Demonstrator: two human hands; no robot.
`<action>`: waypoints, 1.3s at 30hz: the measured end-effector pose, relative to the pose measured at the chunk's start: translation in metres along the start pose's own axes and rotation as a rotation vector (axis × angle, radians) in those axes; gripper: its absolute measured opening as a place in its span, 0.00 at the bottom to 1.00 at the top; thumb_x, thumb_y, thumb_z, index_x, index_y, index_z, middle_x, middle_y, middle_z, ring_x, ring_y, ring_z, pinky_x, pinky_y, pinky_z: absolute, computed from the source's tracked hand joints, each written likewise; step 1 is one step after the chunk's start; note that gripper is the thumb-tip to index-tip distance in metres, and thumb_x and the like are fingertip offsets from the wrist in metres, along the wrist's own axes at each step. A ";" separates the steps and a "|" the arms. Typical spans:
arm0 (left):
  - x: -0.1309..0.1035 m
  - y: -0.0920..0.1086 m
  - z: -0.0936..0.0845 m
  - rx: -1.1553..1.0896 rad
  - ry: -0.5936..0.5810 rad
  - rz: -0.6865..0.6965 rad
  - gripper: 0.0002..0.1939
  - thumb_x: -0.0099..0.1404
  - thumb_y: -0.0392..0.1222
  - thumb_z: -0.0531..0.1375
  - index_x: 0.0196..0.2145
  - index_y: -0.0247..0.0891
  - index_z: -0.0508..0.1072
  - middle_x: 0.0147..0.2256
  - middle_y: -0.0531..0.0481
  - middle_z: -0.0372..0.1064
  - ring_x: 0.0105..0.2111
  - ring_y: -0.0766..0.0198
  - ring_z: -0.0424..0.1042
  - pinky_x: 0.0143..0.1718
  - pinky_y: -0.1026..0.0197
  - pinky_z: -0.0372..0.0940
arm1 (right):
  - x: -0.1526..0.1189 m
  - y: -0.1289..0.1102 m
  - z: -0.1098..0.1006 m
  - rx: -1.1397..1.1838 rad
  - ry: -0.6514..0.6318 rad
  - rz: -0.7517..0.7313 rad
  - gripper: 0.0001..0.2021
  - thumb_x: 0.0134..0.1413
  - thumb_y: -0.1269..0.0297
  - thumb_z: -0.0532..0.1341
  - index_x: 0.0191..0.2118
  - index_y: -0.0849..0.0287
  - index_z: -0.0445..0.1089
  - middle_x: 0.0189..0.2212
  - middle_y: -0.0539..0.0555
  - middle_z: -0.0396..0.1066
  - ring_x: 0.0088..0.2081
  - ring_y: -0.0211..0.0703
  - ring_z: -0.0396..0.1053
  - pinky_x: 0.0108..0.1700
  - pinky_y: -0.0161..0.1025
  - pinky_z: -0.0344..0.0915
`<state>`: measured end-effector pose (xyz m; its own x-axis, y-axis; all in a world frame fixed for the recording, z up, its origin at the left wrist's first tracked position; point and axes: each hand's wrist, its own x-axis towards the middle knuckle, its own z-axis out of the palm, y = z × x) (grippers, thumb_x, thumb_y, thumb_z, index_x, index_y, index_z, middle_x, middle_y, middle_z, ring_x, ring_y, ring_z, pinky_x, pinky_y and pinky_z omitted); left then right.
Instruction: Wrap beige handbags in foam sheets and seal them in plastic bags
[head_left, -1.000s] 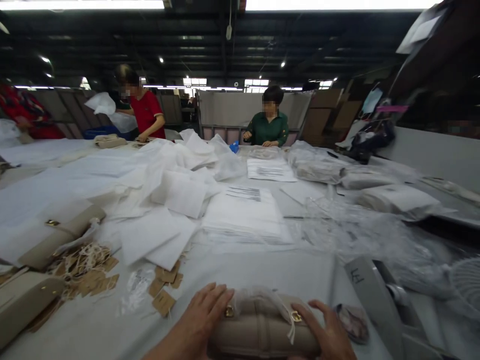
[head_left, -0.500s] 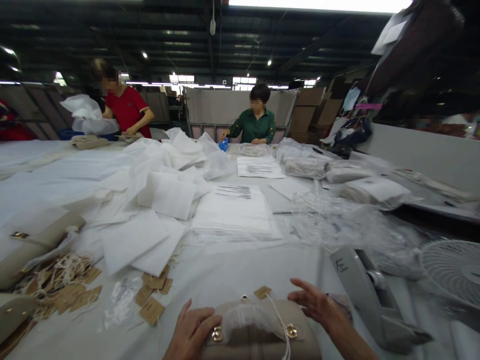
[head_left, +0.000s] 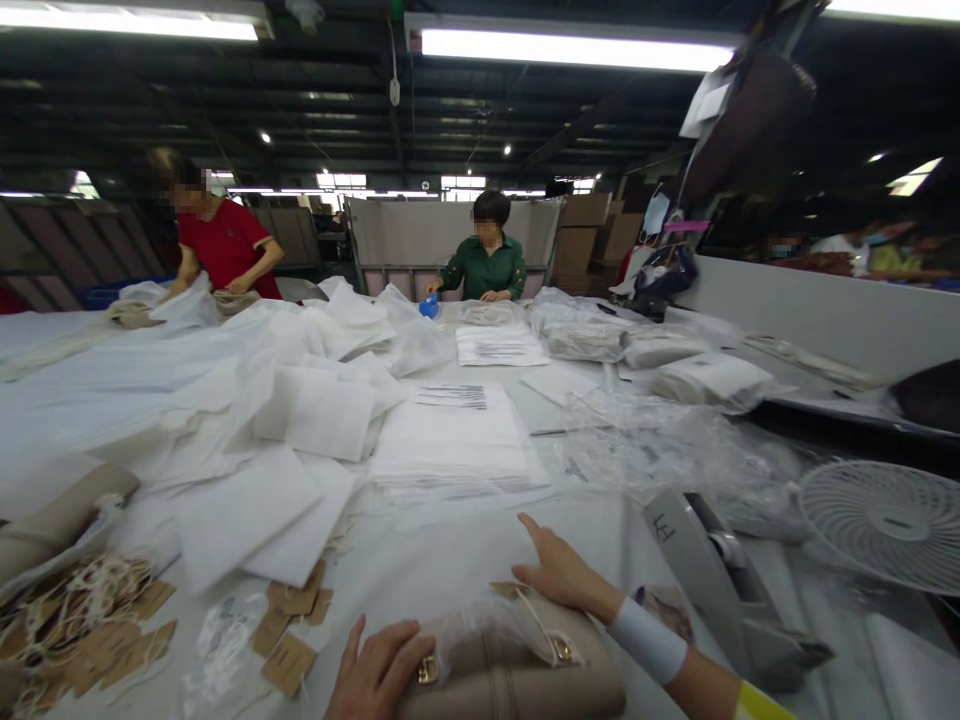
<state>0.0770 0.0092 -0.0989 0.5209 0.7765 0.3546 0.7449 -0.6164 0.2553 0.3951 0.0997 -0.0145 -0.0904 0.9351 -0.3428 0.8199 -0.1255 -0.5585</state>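
A beige handbag (head_left: pixel 525 675) with gold buckles lies at the bottom middle, its handle wrapped in thin white film (head_left: pixel 484 630). My left hand (head_left: pixel 386 665) rests on the bag's left end beside a buckle, fingers stretched out. Over the bag's far right side reaches my right hand (head_left: pixel 559 565), fingers apart and the index finger extended, with nothing seen in it. A brown tag (head_left: pixel 506 590) on a pale string lies at the bag's back edge, just below my right hand. The bag's near part is cut off by the frame.
Stacked white sheets (head_left: pixel 450 435) lie ahead. Brown tags (head_left: pixel 289 660) and clear packets (head_left: pixel 225 640) are on the left. A grey tape dispenser (head_left: pixel 720 580) and a white fan (head_left: pixel 892 525) stand right. Two co-workers, in red (head_left: pixel 225 245) and green (head_left: pixel 491 265), work across the table.
My right hand has moved left and forward, over the bag's back edge. My left hand stays on the bag. The view has tilted up slightly, and the co-worker in red has lowered the white bag.
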 end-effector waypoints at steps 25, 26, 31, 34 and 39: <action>0.027 0.031 -0.067 -0.230 -0.247 -0.215 0.44 0.46 0.36 0.70 0.59 0.51 0.59 0.60 0.44 0.60 0.60 0.47 0.59 0.63 0.28 0.38 | -0.102 0.012 -0.012 0.377 0.503 -0.274 0.21 0.59 0.49 0.55 0.48 0.58 0.73 0.42 0.58 0.77 0.41 0.49 0.74 0.43 0.43 0.71; 0.028 0.032 -0.069 -0.239 -0.255 -0.232 0.43 0.47 0.36 0.69 0.59 0.51 0.59 0.60 0.45 0.60 0.60 0.48 0.59 0.63 0.29 0.37 | -0.115 0.013 -0.011 0.345 0.478 -0.389 0.16 0.59 0.53 0.58 0.46 0.55 0.75 0.39 0.56 0.78 0.39 0.48 0.74 0.42 0.42 0.71; 0.033 0.035 -0.077 -0.265 -0.302 -0.281 0.40 0.49 0.36 0.67 0.58 0.49 0.60 0.60 0.45 0.59 0.61 0.50 0.58 0.64 0.31 0.36 | -0.143 0.003 0.002 -0.050 0.295 -0.971 0.16 0.63 0.75 0.54 0.51 0.54 0.70 0.33 0.53 0.77 0.32 0.40 0.73 0.36 0.37 0.69; 0.034 0.035 -0.079 -0.280 -0.294 -0.277 0.40 0.49 0.37 0.67 0.58 0.50 0.60 0.61 0.45 0.59 0.61 0.50 0.57 0.64 0.31 0.36 | -0.141 -0.007 0.006 -0.337 0.262 -1.039 0.15 0.65 0.76 0.49 0.49 0.59 0.69 0.30 0.54 0.75 0.30 0.41 0.70 0.37 0.40 0.68; 0.030 0.036 -0.076 -0.284 -0.267 -0.269 0.43 0.47 0.37 0.69 0.59 0.53 0.59 0.60 0.46 0.59 0.61 0.50 0.57 0.64 0.31 0.36 | -0.141 -0.021 0.019 -0.625 0.159 -1.008 0.08 0.62 0.74 0.54 0.44 0.61 0.69 0.30 0.54 0.71 0.31 0.43 0.68 0.36 0.42 0.68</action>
<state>0.0877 0.0003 -0.0106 0.4419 0.8970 0.0076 0.7440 -0.3712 0.5556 0.3799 -0.0354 0.0313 -0.8156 0.5558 0.1608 0.5567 0.8296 -0.0434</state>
